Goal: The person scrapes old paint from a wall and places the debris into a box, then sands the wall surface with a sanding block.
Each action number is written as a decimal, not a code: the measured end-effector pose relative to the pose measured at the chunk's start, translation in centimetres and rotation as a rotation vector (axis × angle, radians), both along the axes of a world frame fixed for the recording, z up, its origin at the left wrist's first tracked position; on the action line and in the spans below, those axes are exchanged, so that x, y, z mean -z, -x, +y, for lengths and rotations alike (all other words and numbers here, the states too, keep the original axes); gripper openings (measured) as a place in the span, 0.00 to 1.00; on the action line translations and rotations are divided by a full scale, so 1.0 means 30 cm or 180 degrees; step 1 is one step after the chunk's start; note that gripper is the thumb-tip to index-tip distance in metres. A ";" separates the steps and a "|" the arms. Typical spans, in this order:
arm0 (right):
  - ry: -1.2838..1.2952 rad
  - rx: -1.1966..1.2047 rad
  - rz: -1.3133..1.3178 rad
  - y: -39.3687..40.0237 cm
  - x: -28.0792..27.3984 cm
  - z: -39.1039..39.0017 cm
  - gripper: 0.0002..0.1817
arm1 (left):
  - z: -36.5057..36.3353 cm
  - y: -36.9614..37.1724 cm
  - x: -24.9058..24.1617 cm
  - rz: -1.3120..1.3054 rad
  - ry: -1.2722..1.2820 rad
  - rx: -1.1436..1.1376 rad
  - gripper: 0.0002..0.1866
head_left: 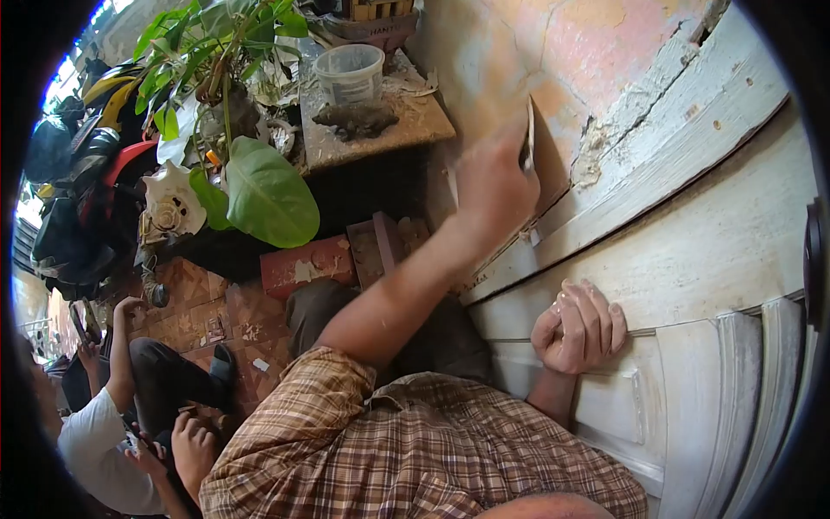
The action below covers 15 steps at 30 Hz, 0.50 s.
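My left hand [497, 186], smeared by motion, reaches up to the stained wall [562, 60] beside the door frame. Its fingers are closed on a thin flat tool with a pale edge, which looks like a putty knife [531, 130]; the handle is hidden by the hand. Rough pale plaster [590, 156] lines the joint between wall and white wooden frame [666, 147]. Lower right, my right hand [577, 329] is curled into a fist against the white door panel [605, 406]. Pale dust coats its fingers, and whatever may be inside them is hidden.
A small table [372, 147] holds a clear plastic tub [348, 73] and a dark crumbly lump [356, 121]. A leafy plant [272, 190] and a large shell [169, 203] stand left. A seated person [112, 450] is close by. Debris litters the tiled floor [186, 316].
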State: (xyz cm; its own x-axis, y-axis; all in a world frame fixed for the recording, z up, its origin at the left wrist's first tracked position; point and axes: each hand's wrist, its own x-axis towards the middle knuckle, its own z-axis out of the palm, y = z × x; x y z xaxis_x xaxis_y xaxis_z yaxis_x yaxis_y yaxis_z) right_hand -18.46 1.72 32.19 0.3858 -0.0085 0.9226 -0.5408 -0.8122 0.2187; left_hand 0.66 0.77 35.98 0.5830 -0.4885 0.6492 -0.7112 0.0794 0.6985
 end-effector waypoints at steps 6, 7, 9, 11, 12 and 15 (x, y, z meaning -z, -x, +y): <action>0.0058 -0.0053 -0.0014 0.007 0.004 0.000 0.03 | 0.062 0.043 0.010 0.0033 0.0405 0.0375 0.27; 0.0049 -0.0038 0.0005 0.006 0.003 -0.004 0.03 | 0.064 0.071 0.008 -0.0003 0.0450 0.0368 0.27; 0.0067 -0.0053 -0.0005 0.000 0.002 -0.007 0.03 | 0.063 0.115 0.004 -0.0204 0.0566 0.0091 0.28; 0.0063 -0.0098 -0.0005 0.003 0.005 -0.010 0.03 | 0.021 0.070 -0.017 -0.0245 0.0474 0.0044 0.27; 0.0011 -0.0090 0.0033 0.006 0.005 -0.004 0.03 | 0.010 0.046 -0.026 -0.0295 0.0338 -0.0017 0.25; 0.0020 -0.0007 -0.0001 -0.002 -0.001 0.001 0.04 | 0.022 0.001 -0.057 -0.0051 0.0081 0.0064 0.27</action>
State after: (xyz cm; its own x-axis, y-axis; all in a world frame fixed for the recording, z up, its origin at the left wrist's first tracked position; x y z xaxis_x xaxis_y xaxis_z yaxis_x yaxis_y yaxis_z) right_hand -18.41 1.74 32.21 0.3855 -0.0020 0.9227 -0.5392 -0.8120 0.2235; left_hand 0.64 1.44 37.68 0.5626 -0.4831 0.6708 -0.7204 0.1114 0.6845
